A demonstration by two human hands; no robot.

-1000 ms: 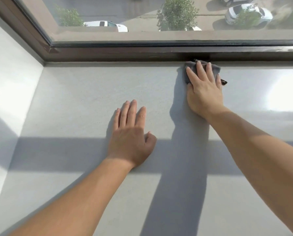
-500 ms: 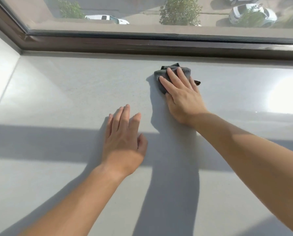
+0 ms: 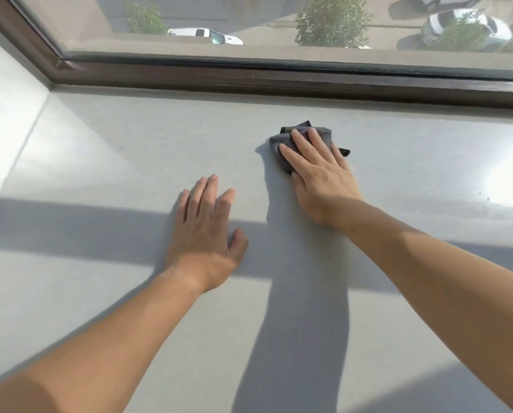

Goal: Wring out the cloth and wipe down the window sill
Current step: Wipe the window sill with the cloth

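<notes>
Sill bare leftward; window frame blocks beyond.

dark brown window frame runs 9 to 3 o'clock, white side wall at 9, parked cars and shrubs outside at 12, sun glare patch at 3

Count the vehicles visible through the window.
2. A white pickup sits left of centre beyond the glass; a white car sits at the upper right, partly behind a bush. More may be out of view.
</notes>
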